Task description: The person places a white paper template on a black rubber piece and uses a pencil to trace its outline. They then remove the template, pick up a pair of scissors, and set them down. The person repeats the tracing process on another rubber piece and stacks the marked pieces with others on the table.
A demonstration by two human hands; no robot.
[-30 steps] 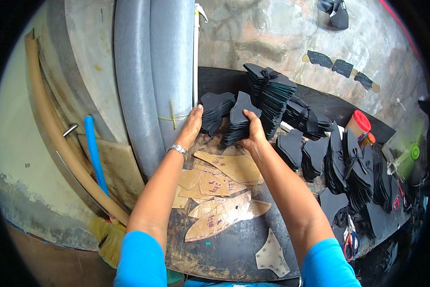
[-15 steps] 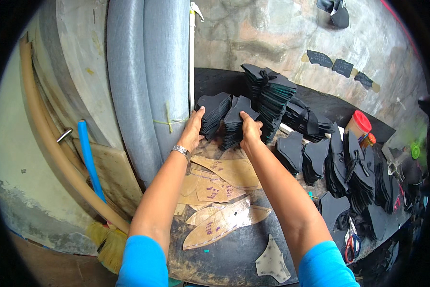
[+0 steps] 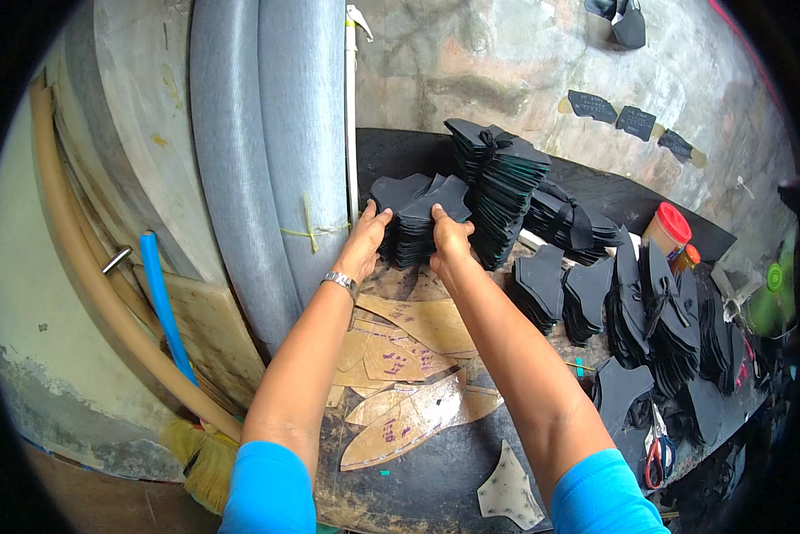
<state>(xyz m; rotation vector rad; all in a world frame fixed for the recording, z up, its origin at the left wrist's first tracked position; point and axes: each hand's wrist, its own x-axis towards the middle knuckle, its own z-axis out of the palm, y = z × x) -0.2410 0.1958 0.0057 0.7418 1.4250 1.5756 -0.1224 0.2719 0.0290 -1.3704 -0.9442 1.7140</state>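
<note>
A stack of black cut shoe-upper pieces (image 3: 418,214) stands at the far left of the dark worktable (image 3: 436,481). My left hand (image 3: 364,245) presses against its left side and my right hand (image 3: 449,245) grips its front right side, so both hands clasp the stack. A watch sits on my left wrist. Under my forearms lie several tan cardboard patterns (image 3: 409,374) with purple markings.
Taller tied bundles of black pieces (image 3: 498,187) stand just right of the held stack, with more bundles (image 3: 658,311) across the table's right. A red-capped jar (image 3: 665,230), scissors (image 3: 656,458), grey material rolls (image 3: 266,160), a blue pipe (image 3: 164,303) and a broom (image 3: 200,454) are around.
Both hands have drawn closer together around the small black stack, squaring it up. The view has shifted slightly; the other bundles have stayed put.
</note>
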